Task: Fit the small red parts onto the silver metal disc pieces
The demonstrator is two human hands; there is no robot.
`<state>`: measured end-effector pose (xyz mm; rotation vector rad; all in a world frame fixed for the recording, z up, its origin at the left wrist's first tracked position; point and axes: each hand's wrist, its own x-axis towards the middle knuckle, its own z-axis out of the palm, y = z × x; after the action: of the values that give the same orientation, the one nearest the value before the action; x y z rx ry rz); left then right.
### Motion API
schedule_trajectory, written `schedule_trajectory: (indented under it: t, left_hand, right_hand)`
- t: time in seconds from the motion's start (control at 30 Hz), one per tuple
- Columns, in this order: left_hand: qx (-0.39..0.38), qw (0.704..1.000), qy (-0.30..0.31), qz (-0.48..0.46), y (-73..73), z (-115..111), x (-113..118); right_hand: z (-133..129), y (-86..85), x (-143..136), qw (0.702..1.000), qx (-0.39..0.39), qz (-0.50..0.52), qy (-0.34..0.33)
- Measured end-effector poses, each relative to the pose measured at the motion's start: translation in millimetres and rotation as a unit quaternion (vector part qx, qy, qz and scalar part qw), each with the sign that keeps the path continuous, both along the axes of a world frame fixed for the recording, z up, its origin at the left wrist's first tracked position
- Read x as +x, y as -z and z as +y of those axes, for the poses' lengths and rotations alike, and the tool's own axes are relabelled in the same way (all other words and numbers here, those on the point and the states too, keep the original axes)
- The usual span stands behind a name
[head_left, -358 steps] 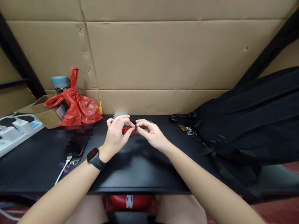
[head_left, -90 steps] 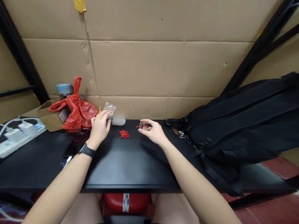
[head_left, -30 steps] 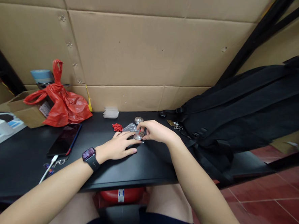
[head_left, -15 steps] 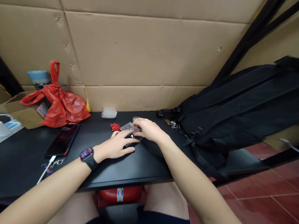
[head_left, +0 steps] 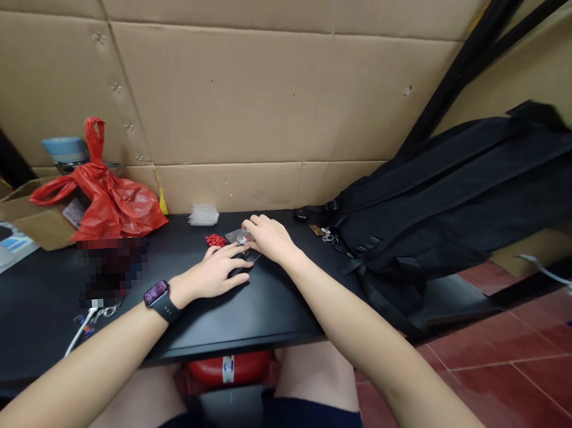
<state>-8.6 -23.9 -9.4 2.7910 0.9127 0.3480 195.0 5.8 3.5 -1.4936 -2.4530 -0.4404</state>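
My left hand (head_left: 221, 271) lies flat on the black desk with its fingers spread, the fingertips resting on the near edge of a small clear plastic bag (head_left: 233, 236). From the other side, my right hand (head_left: 271, 242) bends its fingers down over the same bag and pinches it. Something small and shiny shows through the plastic between the two hands, too small to name. Just left of the bag sits a little heap of red pieces (head_left: 215, 240). Behind that heap stands a stack of clear plastic bags (head_left: 203, 215). A dark watch (head_left: 156, 293) is on my left wrist.
A red plastic bag (head_left: 118, 201) and an open cardboard box (head_left: 39, 219) stand at the back left, near a white power strip (head_left: 2, 254). A black backpack (head_left: 450, 197) leans across the right side. Cardboard (head_left: 259, 86) lines the back.
My right hand has shifted slightly over the small bag, and a round shiny thing at its fingertips no longer shows. My left hand stays spread on the bag. The view has turned slightly right.
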Motion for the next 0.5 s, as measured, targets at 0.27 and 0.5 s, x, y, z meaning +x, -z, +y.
schedule_trajectory:
  t: [0.27,0.5]
  left_hand:
    - [0.004,0.998,0.045,-0.034,-9.0,1.4,-4.6]
    - [-0.004,0.999,0.010,-0.043,-14.6,-1.0,-5.9]
  right_hand:
    - [-1.8,-3.3,9.6,0.990,-0.097,0.088,-0.058]
    - [-19.5,-17.5,45.4,0.952,-0.271,0.118,-0.083]
